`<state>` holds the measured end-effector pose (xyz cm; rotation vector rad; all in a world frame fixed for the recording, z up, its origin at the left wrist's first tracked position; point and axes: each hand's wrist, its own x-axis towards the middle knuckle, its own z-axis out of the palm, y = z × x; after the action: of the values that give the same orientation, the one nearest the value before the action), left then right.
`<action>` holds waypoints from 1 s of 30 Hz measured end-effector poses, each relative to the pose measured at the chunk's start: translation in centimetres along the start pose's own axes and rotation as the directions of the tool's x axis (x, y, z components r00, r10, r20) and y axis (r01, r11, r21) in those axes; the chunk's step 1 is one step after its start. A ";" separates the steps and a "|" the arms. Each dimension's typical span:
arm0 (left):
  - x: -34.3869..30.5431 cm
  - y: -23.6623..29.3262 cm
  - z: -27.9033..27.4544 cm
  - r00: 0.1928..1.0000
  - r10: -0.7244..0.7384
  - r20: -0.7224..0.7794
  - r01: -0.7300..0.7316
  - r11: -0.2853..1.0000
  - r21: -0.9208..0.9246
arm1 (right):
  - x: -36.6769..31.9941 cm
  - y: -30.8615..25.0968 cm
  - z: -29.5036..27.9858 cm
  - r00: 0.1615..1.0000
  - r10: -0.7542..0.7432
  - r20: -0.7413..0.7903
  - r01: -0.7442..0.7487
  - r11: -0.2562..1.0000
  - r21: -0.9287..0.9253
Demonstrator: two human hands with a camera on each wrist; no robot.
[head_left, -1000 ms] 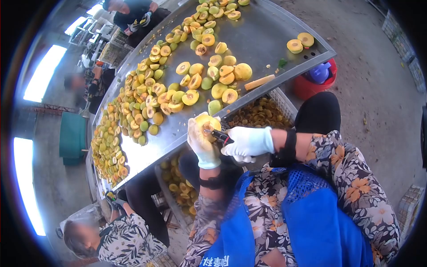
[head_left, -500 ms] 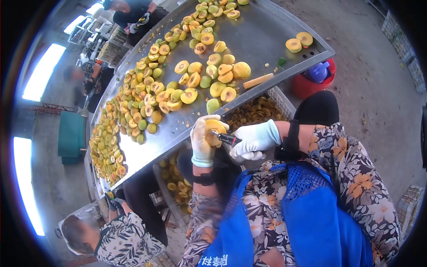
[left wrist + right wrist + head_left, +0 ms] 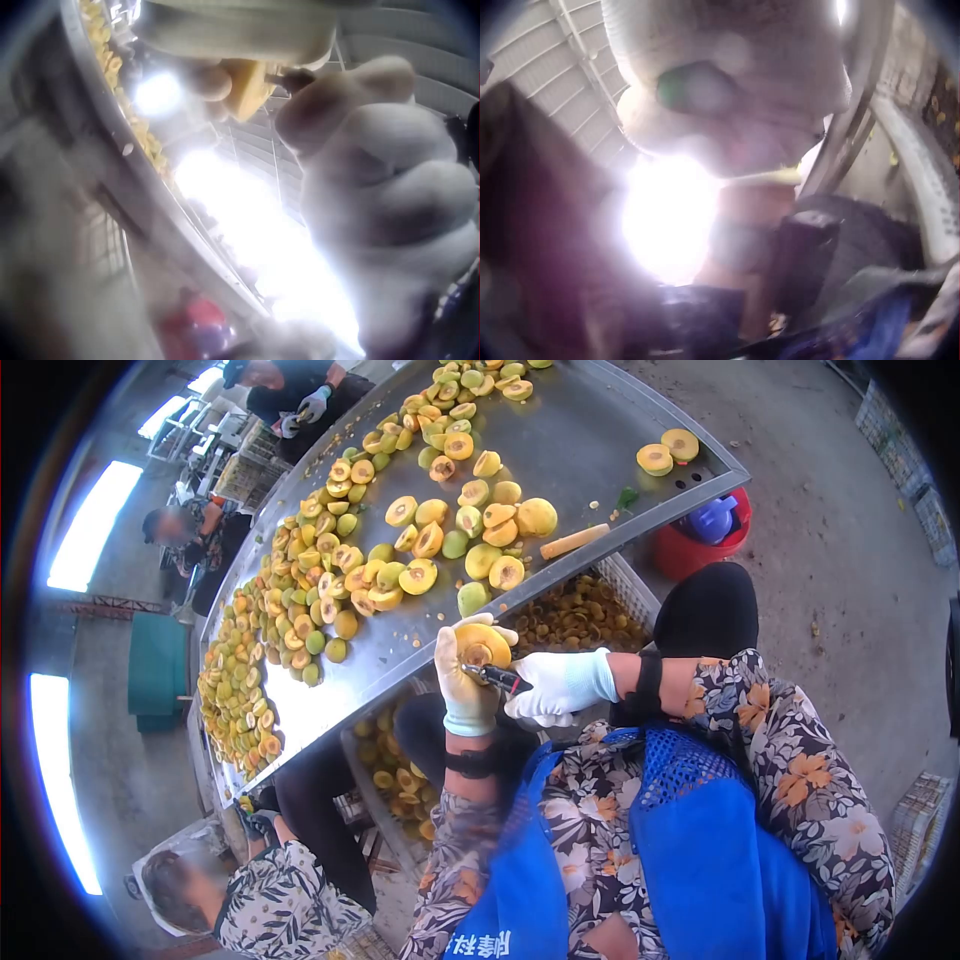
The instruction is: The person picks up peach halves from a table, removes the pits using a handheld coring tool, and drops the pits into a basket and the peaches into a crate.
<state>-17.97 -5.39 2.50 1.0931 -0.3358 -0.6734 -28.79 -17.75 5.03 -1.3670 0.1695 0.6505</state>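
My left hand (image 3: 465, 678), in a white glove, holds a yellow peach half (image 3: 486, 644) above the table's near edge, its cut face with a brownish hollow turned up. The right hand (image 3: 562, 685), gloved too, grips a slim hand tool (image 3: 497, 677) with a black-and-red handle. The tool's metal tip is at the lower edge of the hollow. In the left wrist view, the peach half (image 3: 251, 90) sits under the left fingers, with the curled right hand (image 3: 382, 165) beside it. Glare and the right glove (image 3: 735, 82) hide the tool in the right wrist view.
Many cut peaches (image 3: 300, 575) cover the metal table (image 3: 570, 435). A wooden stick (image 3: 575, 542) lies near its raised edge. Below stand a crate of brown scraps (image 3: 590, 615) and a crate of peach halves (image 3: 405, 785). A red bucket (image 3: 690, 555) stands right; other people work around the table.
The tool tip has shifted from the middle of the peach half to its lower edge. The right hand went right, then back left. The left hand has edged right, still holding the peach half.
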 end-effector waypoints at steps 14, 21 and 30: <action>0.6 0.7 -1.7 0.981 -0.148 -0.129 0.083 0.910 -0.407 | 1.8 7.8 -1.7 0.805 -0.512 -0.299 0.097 0.611 -0.786; -2.5 8.4 -14.7 0.821 0.329 -0.467 0.034 0.788 0.615 | 0.7 8.4 -6.2 0.765 -0.061 -0.641 -0.387 0.752 -0.533; 13.7 6.0 -14.0 0.974 0.164 -0.156 0.184 -0.169 0.968 | 4.7 13.7 -6.4 0.762 -0.497 -0.415 -0.056 0.587 -0.808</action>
<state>2.30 -2.75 0.83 2.7963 -0.7104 -0.0800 -30.51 -21.41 -10.28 -2.4219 0.2185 -0.0379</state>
